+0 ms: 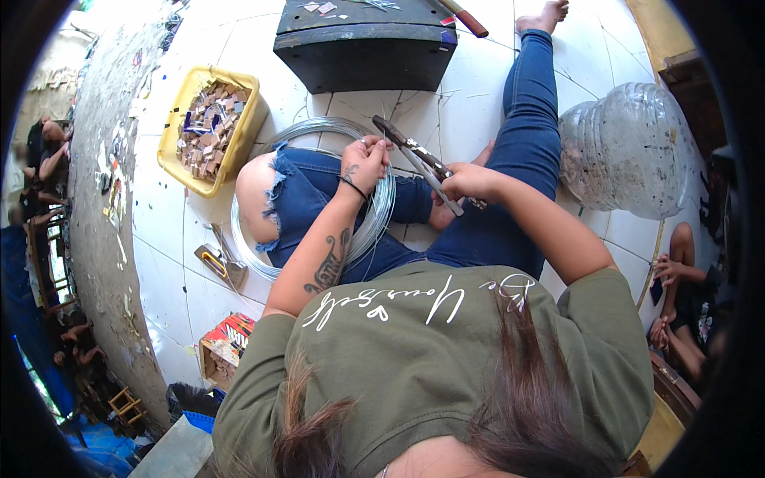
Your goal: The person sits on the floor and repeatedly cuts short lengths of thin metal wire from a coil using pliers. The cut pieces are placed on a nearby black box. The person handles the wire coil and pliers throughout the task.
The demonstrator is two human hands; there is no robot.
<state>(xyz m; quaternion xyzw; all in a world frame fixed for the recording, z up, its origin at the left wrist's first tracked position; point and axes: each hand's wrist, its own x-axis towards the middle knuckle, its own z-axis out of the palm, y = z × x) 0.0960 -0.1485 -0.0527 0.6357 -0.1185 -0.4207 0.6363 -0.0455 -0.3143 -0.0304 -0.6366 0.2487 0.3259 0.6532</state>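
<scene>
My right hand point(462, 183) is closed round the handles of a pair of worn, long-handled pliers point(410, 151). Their dark jaws point up and left, close to the fingers of my left hand point(366, 163). That hand is pinched on thin metal wire, a short end of which sticks up beside the jaws. Whether the jaws touch the wire I cannot tell. A large coil of silvery wire point(386, 209) loops round my bent left leg and passes beneath my left forearm.
A yellow basin point(249, 135) of small brown blocks stands left of the coil. Ahead sits a black box point(366, 68) with scraps and a red-handled tool point(466, 19). A big clear jug point(629, 151) lies right; a flat metal tool point(223, 267) and small carton point(227, 342) lie left. People sit at both sides.
</scene>
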